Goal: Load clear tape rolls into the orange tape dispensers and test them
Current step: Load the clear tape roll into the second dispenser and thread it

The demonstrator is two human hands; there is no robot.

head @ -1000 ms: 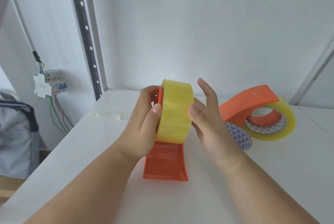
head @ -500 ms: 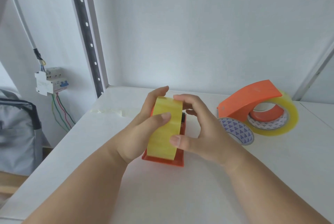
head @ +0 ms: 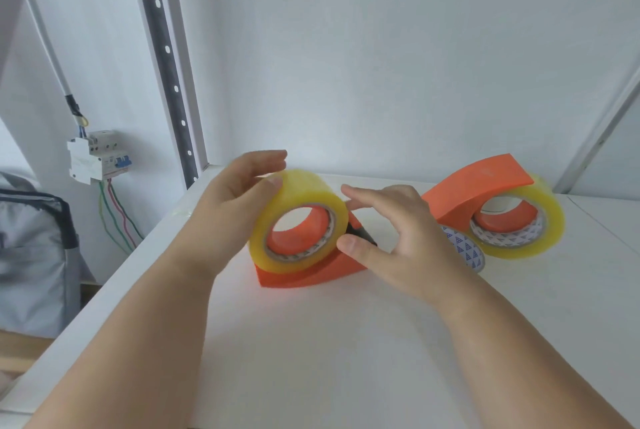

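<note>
A yellowish clear tape roll [head: 304, 193] sits on the hub of an orange dispenser [head: 311, 274] lying on the white table [head: 346, 359]. My left hand [head: 239, 196] grips the roll from the left and top. My right hand [head: 391, 231] touches the dispenser's front end by the black cutter [head: 360, 231], thumb against the roll's edge. A second orange dispenser [head: 485, 179] with its own tape roll [head: 540, 220] stands at the right.
A flat cardboard core with blue triangles [head: 465, 250] lies between the two dispensers. A slotted shelf post [head: 166, 64] rises at the back left. A breaker box with wires [head: 97, 158] and a grey bag [head: 31, 262] lie beyond the table's left edge.
The roll and dispenser have turned from edge-on to side-on, showing the orange hub inside the core. My right hand moved from the roll's top to the dispenser's front.
</note>
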